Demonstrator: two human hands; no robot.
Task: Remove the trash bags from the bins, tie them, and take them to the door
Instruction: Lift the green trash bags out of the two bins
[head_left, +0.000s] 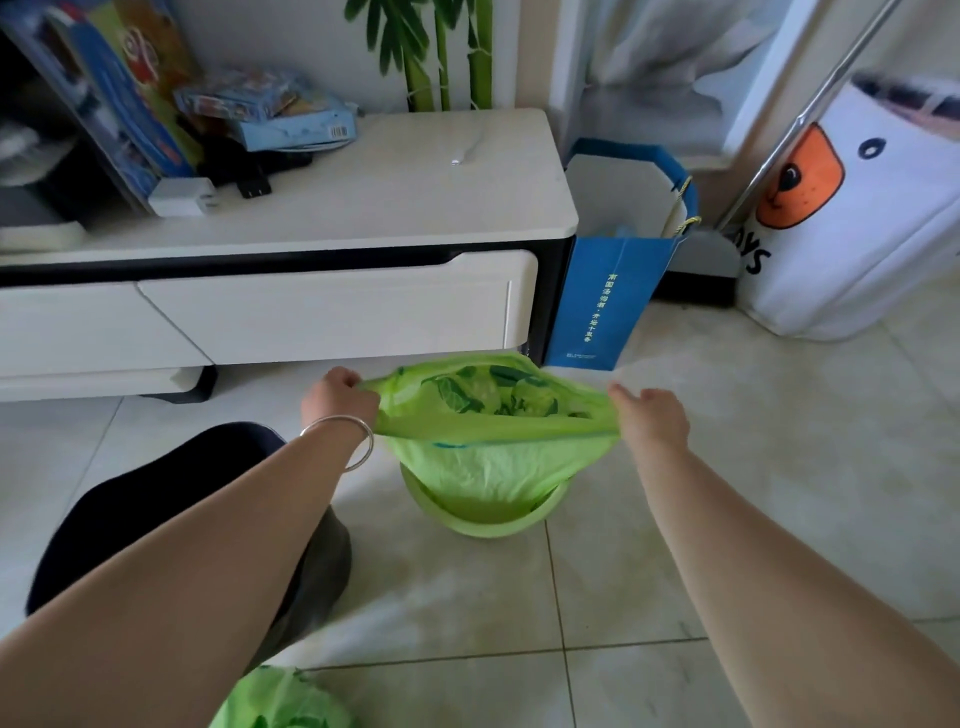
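A second green bag (283, 701) lies nearest the camera, at the bottom edge on the tiled floor (675, 519), partly hidden under the left forearm. Both bare forearms reach forward from the lower corners toward a green trash bag (488, 457) held over a small green bin (483, 519) that stands on the floor. The left hand (340, 397), with a silver bangle (343, 441) on its wrist, grips the left side of the bag's rim with its fingers curled round the plastic. The right hand (649, 415) pinches the right side of the rim in the same way, so each grip is closed on the bag. The rim is stretched taut between the two hands and the mouth is open, with green rubbish visible inside. The lower part of the bag hangs down into the bin. A dark rounded object (156, 509) sits on the floor to the left, behind the left forearm. Beyond the bin stands a low white cabinet (332, 306) with drawers; its surface carries boxes (270, 111) and a white charger (182, 197). A blue paper bag (602, 306) leans just beside the cabinet's right end. A white fabric basket (857, 223) with an orange patch stands at the far right, and green bamboo stalks (441, 52) rise behind the cabinet.
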